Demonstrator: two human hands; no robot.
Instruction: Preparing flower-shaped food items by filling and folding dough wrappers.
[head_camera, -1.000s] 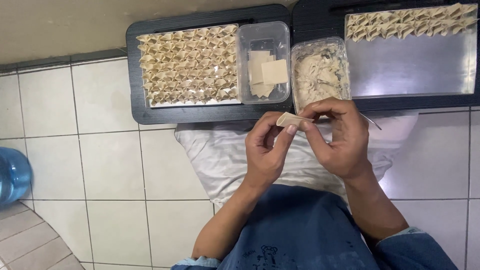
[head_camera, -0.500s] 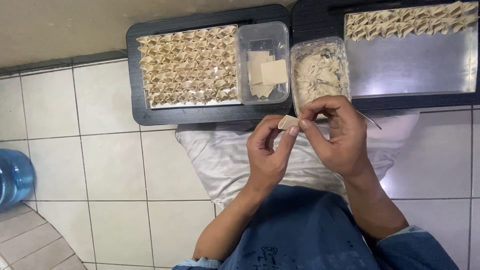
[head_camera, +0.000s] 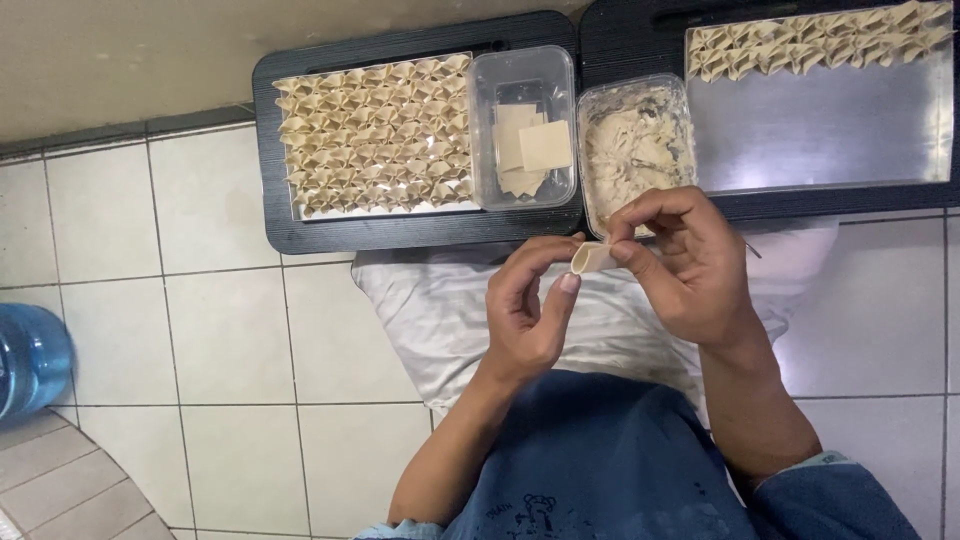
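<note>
Water jug (head_camera: 30, 360) sits at far left. Folded dumplings (head_camera: 375, 135) fill the upper-left tray, beside a tub of wrappers (head_camera: 527, 145) and a filling tub (head_camera: 632, 150), within reach. Mid-frame, left hand (head_camera: 525, 315) and right hand (head_camera: 685, 265) pinch a rolled wrapper (head_camera: 592, 258) between fingertips.

A small, pale beige dumpling wrapper (head_camera: 594, 257), rolled into a short open-ended tube, is pinched between the fingertips of the left hand (head_camera: 527, 310) and the right hand (head_camera: 685, 265), held level above a white cloth, just near of the black trays.
</note>
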